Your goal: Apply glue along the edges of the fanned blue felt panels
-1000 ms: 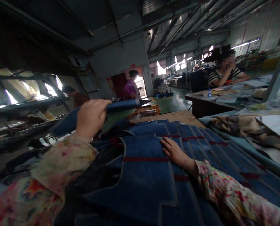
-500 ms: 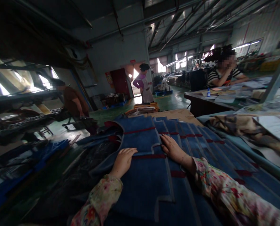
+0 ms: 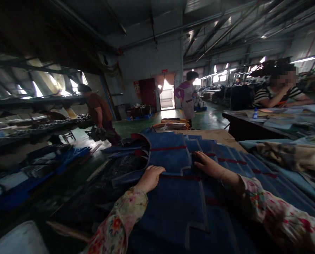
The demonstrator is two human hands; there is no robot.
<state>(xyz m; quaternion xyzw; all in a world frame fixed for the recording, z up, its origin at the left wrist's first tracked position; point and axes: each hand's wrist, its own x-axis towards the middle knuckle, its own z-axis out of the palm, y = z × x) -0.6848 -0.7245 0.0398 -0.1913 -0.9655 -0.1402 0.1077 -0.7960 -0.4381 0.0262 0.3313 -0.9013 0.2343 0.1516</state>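
Observation:
Several blue garment panels with grey edging and dark red strips lie overlapped in front of me. My left hand (image 3: 150,177) is at the lower left edge of the top blue garment panel (image 3: 169,158), fingers together and bent over the edge; its thumb is hidden. To the right of that panel, my right hand (image 3: 209,165) has its fingers stretched and thumb apart, holding nothing, close above the overlapped panels. Below my hands a larger blue panel (image 3: 177,204) extends toward me. Floral sleeves cover both forearms.
Dark plastic-wrapped material (image 3: 120,176) lies left of the panels. Brown board (image 3: 215,135) and a stack of papers (image 3: 171,124) are beyond them. A worktable (image 3: 236,123) stands right, with a seated person (image 3: 279,91). Two other people stand farther back, near racks (image 3: 41,128) and a doorway.
The whole view has shifted, so everything appears farther right. My right hand has moved slightly away from the top panel's right edge. My left hand stays at its left edge.

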